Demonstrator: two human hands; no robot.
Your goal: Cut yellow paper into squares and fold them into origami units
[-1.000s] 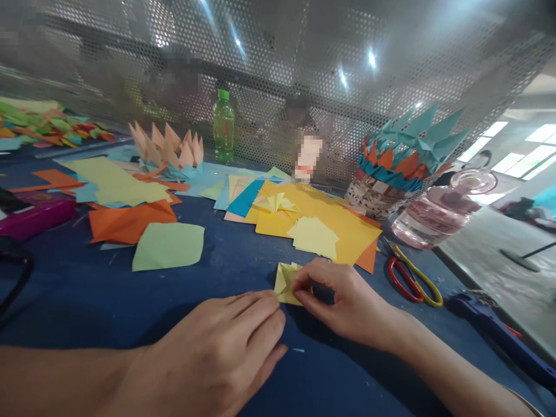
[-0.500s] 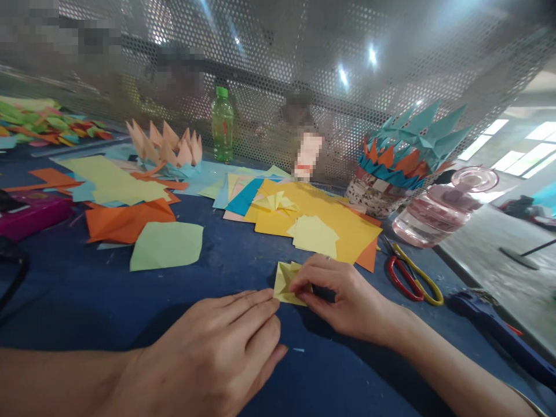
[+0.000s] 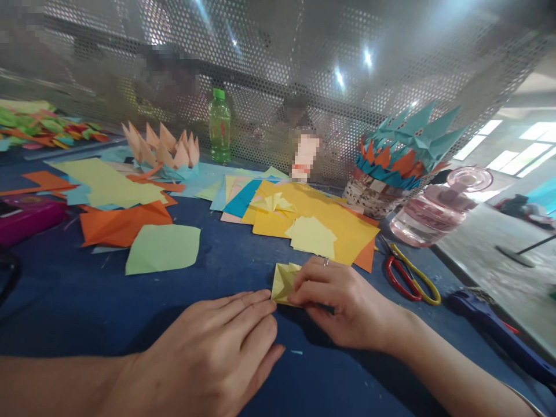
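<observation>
The right hand (image 3: 347,307) hides part of a folded yellow paper (image 3: 282,284); a pink case (image 3: 30,220) runs off the left edge, and a pixelated object (image 3: 306,156) blurs behind a mesh screen (image 3: 382,52).

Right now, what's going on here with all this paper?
A person's hands are working on a folded yellow paper just above a blue table. The right hand pinches it, and the left hand sits flat with its fingertips at the paper's left edge. Farther away lie a big yellow sheet, an orange paper and a green paper. Red-and-yellow scissors lie to the right, and neither hand touches them.
</observation>
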